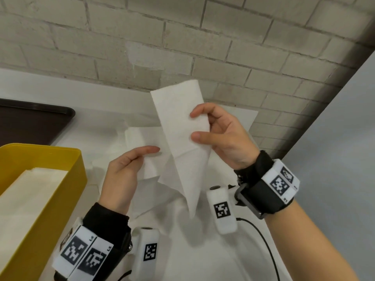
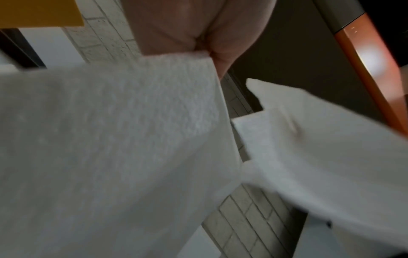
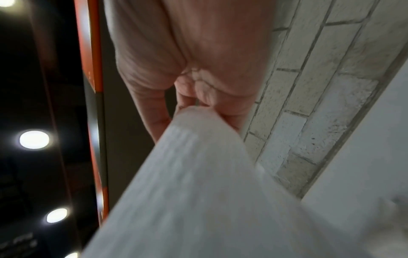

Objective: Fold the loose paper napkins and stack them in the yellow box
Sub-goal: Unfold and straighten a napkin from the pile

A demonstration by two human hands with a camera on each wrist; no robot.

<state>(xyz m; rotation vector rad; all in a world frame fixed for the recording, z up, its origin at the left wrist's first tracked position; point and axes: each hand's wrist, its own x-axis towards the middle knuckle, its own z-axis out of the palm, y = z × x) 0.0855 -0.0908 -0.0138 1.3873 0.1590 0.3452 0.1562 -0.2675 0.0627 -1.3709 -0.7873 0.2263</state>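
Right hand (image 1: 221, 136) raised, pinching folded napkin (image 1: 182, 134), left hand (image 1: 123, 175) pinching another sheet (image 1: 148, 151) (palm inward)

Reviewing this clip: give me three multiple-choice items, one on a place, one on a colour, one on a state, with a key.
1. Where is the box relative to the hands?
A. To their left
B. To their right
C. Behind them, by the wall

2. What colour is the tray at the far left?
A. White
B. Dark brown
C. Yellow

3. What is the right hand doing?
A. Resting flat on the table
B. Pinching a raised napkin
C. Hanging idle

Key: 1 A, the yellow box sits left of the left hand. 2 B, the tray is dark brown. 3 B, the right hand pinches the napkin held above the table.
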